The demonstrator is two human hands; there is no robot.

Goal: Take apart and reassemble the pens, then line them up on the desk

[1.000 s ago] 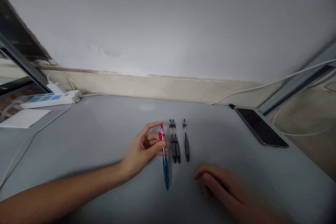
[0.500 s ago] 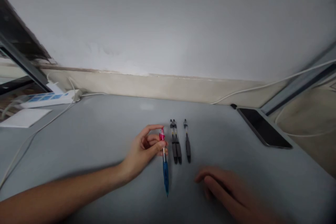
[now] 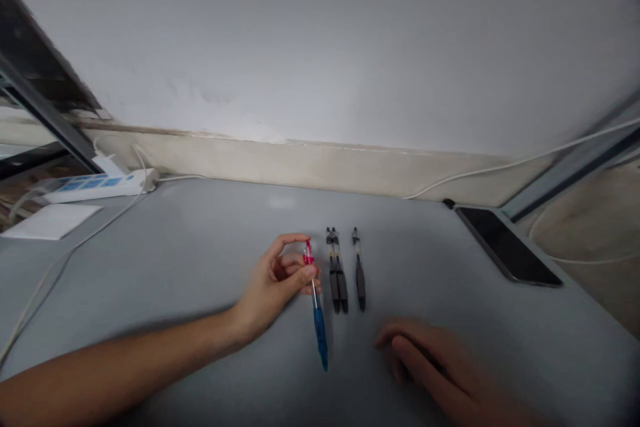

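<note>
Faced a pale wall (image 3: pixel 320 47) across the upper and middle frame, edged below by a beige band (image 3: pixel 280 160). Had a smooth grey table (image 3: pixel 200 233) beneath, spread over the lower half. Reached in from the lower left with a bare forearm (image 3: pixel 150 357), ending in the left hand (image 3: pixel 273 285) at lower centre. Arched its index finger onto the top end of a red-and-blue pen (image 3: pixel 321 333), pressed the thumb against the barrel and curled the other fingers behind. Rested the right hand (image 3: pixel 433 360), blurred, at lower right, fingers bent and thumb forward; could not tell its exact opening. Saw a dark phone (image 3: pixel 507 245) at right, slanting down to the right, and a white power strip (image 3: pixel 103 185) at left, above a white card (image 3: pixel 53 221). Kept the red-and-blue pen just below the centre of the frame, red end up, blue tip toward the bottom edge, long axis nearly vertical, tilted slightly right. Found just right of it a pair of black pens (image 3: pixel 338 287), side by side, then a lone black pen (image 3: pixel 361 283), all nearly parallel to it.
</note>
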